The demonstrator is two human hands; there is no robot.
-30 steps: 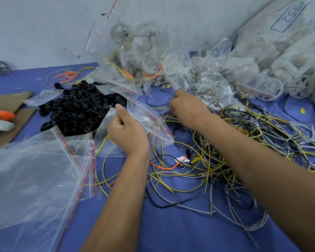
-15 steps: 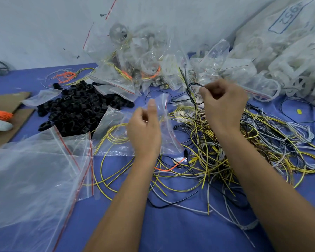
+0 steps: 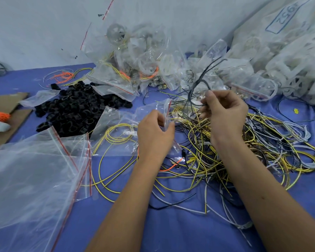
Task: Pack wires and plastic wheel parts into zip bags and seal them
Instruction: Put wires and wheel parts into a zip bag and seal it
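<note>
The left hand pinches a small clear red-striped zip bag while the right hand grips thin black wires.

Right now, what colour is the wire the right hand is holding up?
Black. The wire, pinched by the right hand, loops up against the clear bags; the head view shows it.

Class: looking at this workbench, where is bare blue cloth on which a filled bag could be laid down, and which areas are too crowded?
Bare cloth lies nearest the camera, between the two forearms, below the tangled wires. A smaller bare strip lies far left, behind the black rings, near the orange wires. Crowded: the empty zip bags at left, and the filled bags along the wall.
</note>
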